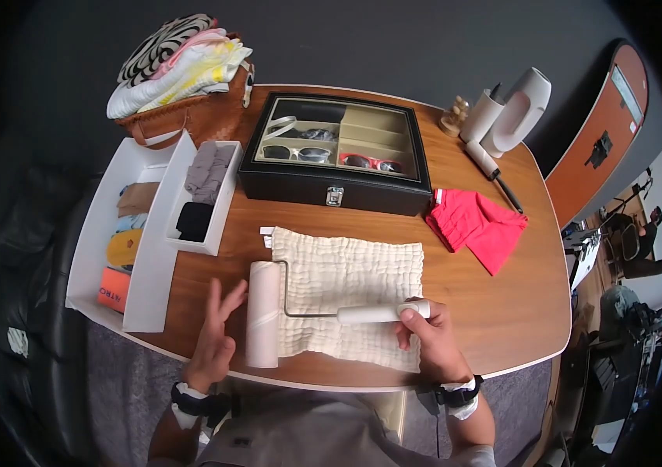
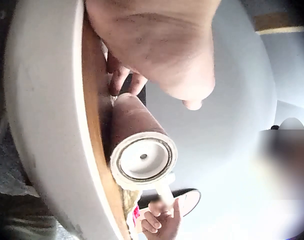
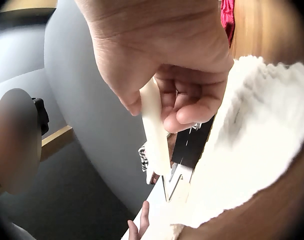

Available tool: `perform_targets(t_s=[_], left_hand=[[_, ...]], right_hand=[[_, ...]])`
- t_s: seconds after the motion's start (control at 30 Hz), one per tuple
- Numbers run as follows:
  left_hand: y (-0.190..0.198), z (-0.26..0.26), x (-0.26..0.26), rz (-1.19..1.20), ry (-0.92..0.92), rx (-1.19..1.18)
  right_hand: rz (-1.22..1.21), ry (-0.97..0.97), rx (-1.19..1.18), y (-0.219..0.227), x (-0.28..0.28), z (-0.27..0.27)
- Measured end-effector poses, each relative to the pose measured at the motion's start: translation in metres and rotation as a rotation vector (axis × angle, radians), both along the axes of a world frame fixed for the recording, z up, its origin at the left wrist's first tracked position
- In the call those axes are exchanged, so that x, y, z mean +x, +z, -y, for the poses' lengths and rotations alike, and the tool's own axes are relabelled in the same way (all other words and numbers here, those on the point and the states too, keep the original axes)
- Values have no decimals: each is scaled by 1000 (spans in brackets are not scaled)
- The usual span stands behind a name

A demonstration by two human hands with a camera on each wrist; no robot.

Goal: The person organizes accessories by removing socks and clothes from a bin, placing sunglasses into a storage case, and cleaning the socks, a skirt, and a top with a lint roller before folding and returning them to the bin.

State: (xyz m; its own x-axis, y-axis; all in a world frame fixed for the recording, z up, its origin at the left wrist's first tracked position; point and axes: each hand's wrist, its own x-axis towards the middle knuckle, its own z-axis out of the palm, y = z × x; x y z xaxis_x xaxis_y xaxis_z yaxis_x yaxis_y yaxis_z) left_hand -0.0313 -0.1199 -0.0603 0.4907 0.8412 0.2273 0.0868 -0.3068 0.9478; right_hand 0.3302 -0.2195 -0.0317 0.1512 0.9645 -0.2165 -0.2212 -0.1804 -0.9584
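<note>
My right hand [image 1: 432,342] grips the white handle [image 1: 370,313] of a lint roller, thumb along its top. The lint roller's wide paper roll [image 1: 263,319] lies over the left edge of a cream crinkled muslin cloth [image 1: 354,268], spread flat on the table. In the left wrist view the roll's round white end cap [image 2: 143,157] faces the camera. Just left of the roll is my left hand [image 1: 214,338], its fingers extended and holding nothing. The right wrist view shows the handle [image 3: 154,125] between thumb and curled fingers.
Behind the cloth stands a black glasses case [image 1: 335,194] with a glass lid. White bins [image 1: 148,288] of folded clothes are at left, a brown basket [image 1: 191,117] of fabrics behind. Red shorts [image 1: 479,226], a white handheld appliance [image 1: 518,113] and another small roller [image 1: 483,159] lie right.
</note>
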Motion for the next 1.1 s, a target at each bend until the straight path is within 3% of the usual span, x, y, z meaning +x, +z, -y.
perform_targets(t_s=[0.1, 0.13, 0.23, 0.43, 0.67, 0.97, 1.1], left_hand=[[2, -5, -12, -446, -89, 234], [2, -4, -6, -409, -54, 260], [18, 0, 4, -604, -62, 329], [18, 5, 5, -571, -15, 309], [8, 13, 28, -518, 8, 295], [38, 7, 31, -885, -144, 332], [37, 5, 24, -904, -179, 342]], right_hand=[[-48, -78, -15, 1, 11, 11], [-70, -115, -24, 2, 13, 15], [-87, -116, -72, -1, 20, 20], [-267, -267, -120, -12, 6, 12], [-243, -386, -41, 1, 15, 21], [-123, -351, -81, -4, 15, 30], [-89, -423, -58, -4, 28, 37]])
